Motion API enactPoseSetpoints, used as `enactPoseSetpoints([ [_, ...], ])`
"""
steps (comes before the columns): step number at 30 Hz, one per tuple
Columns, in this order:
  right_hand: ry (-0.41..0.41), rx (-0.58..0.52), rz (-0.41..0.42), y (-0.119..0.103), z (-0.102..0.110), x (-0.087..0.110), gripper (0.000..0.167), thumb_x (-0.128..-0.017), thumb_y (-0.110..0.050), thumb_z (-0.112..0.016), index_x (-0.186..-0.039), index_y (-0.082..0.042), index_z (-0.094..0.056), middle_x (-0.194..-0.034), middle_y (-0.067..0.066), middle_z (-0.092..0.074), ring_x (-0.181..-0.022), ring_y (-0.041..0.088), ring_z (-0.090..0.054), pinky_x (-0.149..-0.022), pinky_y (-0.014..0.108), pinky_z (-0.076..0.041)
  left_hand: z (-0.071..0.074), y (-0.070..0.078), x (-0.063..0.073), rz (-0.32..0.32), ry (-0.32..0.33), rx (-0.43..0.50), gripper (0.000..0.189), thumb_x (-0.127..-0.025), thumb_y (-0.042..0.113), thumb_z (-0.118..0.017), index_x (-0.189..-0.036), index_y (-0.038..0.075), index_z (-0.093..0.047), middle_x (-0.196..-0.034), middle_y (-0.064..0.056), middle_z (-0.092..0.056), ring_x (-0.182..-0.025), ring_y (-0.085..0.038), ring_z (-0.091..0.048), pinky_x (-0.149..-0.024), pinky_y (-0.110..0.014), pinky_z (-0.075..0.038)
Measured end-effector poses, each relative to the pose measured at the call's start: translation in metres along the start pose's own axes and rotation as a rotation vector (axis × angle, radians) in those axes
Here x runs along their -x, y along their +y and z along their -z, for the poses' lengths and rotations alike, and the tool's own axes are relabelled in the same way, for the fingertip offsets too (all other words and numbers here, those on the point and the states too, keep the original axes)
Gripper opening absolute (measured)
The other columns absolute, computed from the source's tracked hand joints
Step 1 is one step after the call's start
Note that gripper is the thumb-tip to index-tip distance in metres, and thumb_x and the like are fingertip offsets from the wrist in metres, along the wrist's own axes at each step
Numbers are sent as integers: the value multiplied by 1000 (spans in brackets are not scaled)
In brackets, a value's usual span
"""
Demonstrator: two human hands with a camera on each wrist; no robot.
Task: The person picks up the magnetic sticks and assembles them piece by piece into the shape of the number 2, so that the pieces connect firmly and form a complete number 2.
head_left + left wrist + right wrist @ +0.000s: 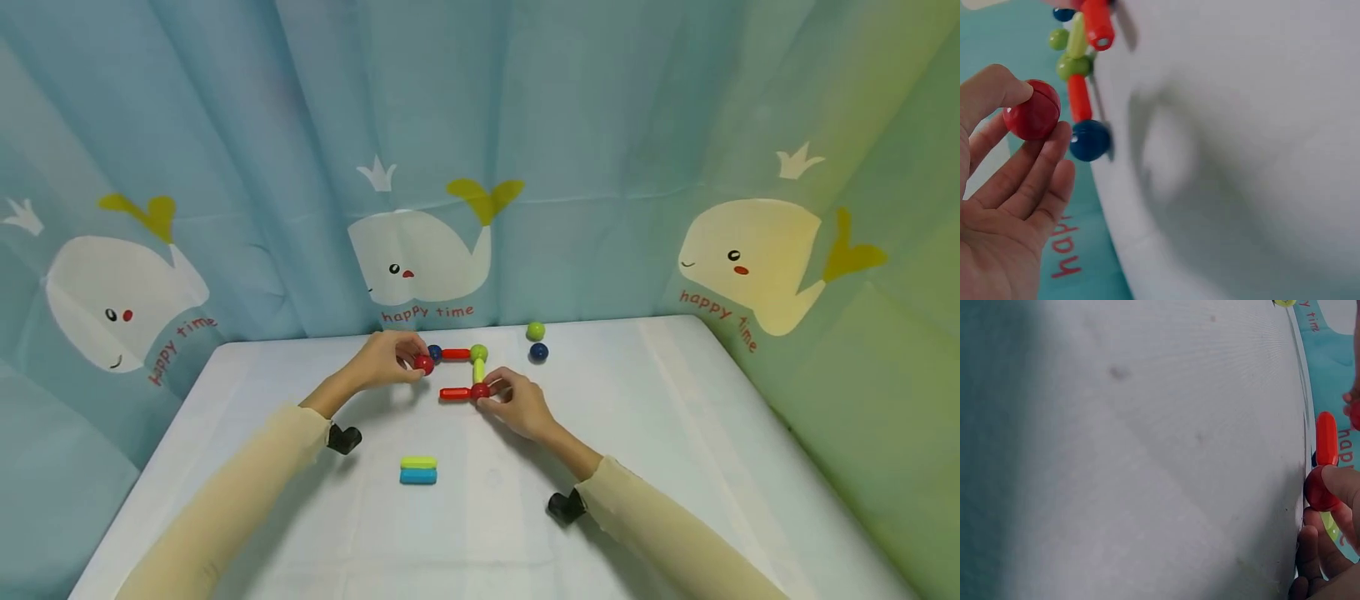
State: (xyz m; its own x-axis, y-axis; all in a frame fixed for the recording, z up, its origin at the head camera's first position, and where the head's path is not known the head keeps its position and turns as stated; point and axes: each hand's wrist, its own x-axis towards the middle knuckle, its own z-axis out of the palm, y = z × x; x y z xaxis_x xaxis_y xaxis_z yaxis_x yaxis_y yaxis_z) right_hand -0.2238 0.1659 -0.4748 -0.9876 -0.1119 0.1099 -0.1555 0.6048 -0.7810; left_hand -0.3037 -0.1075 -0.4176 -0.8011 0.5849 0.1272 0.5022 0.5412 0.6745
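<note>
My left hand (pixel 385 360) is pinching a red ball (pixel 424 365) between thumb and fingers near the far edge of the tabletop (pixel 480 542), just beside a blue ball (pixel 434 352) that is ending a chain. From there a red rod (pixel 456 354) is running along the far edge to a green ball (pixel 478 353); a yellow-green rod (pixel 478 372) is leading from that ball, away from the edge, to a second red ball (pixel 480 391), which the fingers of my right hand (pixel 525 408) are gripping. Another red rod (pixel 454 393) is pointing from it toward the left edge, its end showing a small pale disc. A loose green ball (pixel 536 332) and a dark blue ball (pixel 538 352) are lying by the far edge, toward the far-right corner. Nearer me, a yellow rod (pixel 418 462) and a light blue rod (pixel 418 477) are lying side by side, closer to the left edge than the right. Beyond the far edge, a curtain (pixel 585 125) is hanging, its printed whales (pixel 431 258) bearing red lettering (pixel 427 314) reading "happy time".
</note>
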Motion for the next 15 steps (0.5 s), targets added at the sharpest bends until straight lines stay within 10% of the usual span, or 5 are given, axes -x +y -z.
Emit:
enactPoseSetpoints([
  [15, -21, -6, 3, -2, 2, -2, 24, -89, -11, -80, -110, -11, -68, -99, 5, -74, -84, 19, -61, -78, 34, -53, -28, -18, 17, 18, -45, 42, 21, -83, 10, -84, -100, 12, -72, -99, -2, -74, -85, -14, -69, -79, -29, -58],
])
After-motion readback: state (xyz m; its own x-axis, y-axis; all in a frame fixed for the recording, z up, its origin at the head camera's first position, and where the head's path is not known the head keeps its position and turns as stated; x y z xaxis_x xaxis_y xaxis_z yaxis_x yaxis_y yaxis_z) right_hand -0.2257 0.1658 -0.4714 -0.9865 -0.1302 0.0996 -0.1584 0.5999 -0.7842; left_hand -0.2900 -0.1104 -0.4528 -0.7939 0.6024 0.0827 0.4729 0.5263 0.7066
